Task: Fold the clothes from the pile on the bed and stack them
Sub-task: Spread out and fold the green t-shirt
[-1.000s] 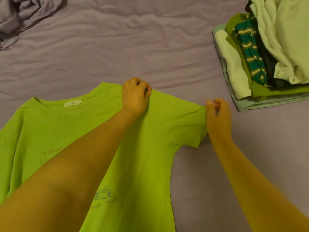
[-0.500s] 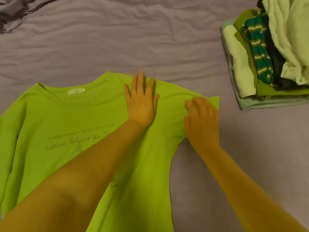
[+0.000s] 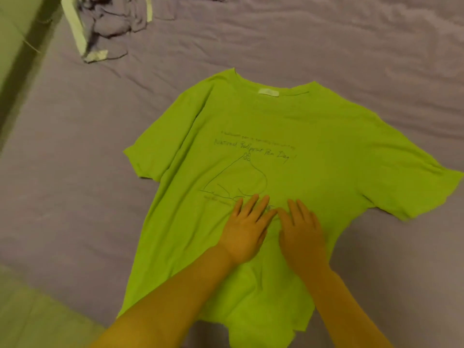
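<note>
A lime-green T-shirt (image 3: 313, 126) with a dark line drawing and handwriting on its chest lies spread flat on the bed, collar away from me and both sleeves out to the sides. My left hand (image 3: 244, 228) lies flat on the shirt's middle with straight fingers. Just to its right, my right hand (image 3: 301, 232) rests flat on the cloth too, fingers straight. The two hands nearly touch. The stack of folded clothes is out of view.
The purple bedsheet (image 3: 351, 46) is wrinkled all around the shirt. A crumpled purple garment with pale green strips (image 3: 105, 23) lies at the far left corner. The bed's left edge (image 3: 22, 79) runs diagonally there, with floor beyond.
Both hands slid from the shirt's right shoulder and sleeve down to its middle. My view swung left, so the folded stack left the frame and the whole shirt shows.
</note>
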A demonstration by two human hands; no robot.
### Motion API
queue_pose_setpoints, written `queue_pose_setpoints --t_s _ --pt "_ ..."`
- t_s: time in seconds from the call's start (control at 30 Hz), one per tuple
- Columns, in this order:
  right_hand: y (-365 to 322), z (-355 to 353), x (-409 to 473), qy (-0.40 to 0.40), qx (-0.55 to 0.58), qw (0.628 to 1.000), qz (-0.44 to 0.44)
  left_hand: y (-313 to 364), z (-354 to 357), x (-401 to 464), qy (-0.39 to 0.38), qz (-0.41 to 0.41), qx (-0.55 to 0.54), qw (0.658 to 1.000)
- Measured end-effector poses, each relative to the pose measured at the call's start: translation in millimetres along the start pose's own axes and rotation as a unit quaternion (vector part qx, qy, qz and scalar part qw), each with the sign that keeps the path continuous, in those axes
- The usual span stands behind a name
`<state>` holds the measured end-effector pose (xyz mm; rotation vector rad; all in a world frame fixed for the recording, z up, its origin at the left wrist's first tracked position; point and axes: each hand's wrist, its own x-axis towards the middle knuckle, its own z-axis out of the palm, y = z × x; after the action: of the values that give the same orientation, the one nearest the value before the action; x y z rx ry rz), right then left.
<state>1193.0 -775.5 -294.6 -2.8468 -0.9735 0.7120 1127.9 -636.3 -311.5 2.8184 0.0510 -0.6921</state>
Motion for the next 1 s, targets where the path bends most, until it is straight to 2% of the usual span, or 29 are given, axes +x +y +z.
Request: queue_pose_setpoints --t_s 0.13,0.23,0.3,0.43,0.57,0.77,0.9,1.0 --pt "-24.3 1.7 -10.0 -0.027 0.025 0.999 0.036 -25.4 6.1 -34.8 -0.048 -0.032 -0.017 0.998" --pt "-48.3 -4.6 0.0 -0.030 0.023 0.999 0.022 -47.0 -2.6 -53.8 -0.063 -0.062 -0.039 0.995" --pt "-63.2 -5.8 11.1 -0.027 0.011 1.000 0.001 -65.8 -13.5 -62.2 -0.033 -0.083 -0.066 0.994" --pt "-91.1 -4.6 36.5 -0.066 -0.017 0.997 -0.044 -120.4 -35.6 -72.0 0.082 -0.155 -0.134 0.975" --pt "-120.8 -12.2 63.6 -0.077 -0.043 0.995 -0.056 -191.0 -49.1 -67.1 0.122 -0.207 -0.156 0.958" --pt "-162.6 -40.5 141.5 -0.035 0.005 0.996 -0.083 -281.2 -65.9 -41.2 0.153 -0.248 -0.156 0.944" --pt "-177.1 -60.9 212.9 0.031 0.039 0.996 -0.068 -304.6 -63.1 -20.6 0.126 -0.268 -0.159 0.942" --pt "-175.8 -70.5 260.9 0.042 0.037 0.996 -0.062 -313.5 -58.0 -9.1 0.109 -0.275 -0.136 0.946"
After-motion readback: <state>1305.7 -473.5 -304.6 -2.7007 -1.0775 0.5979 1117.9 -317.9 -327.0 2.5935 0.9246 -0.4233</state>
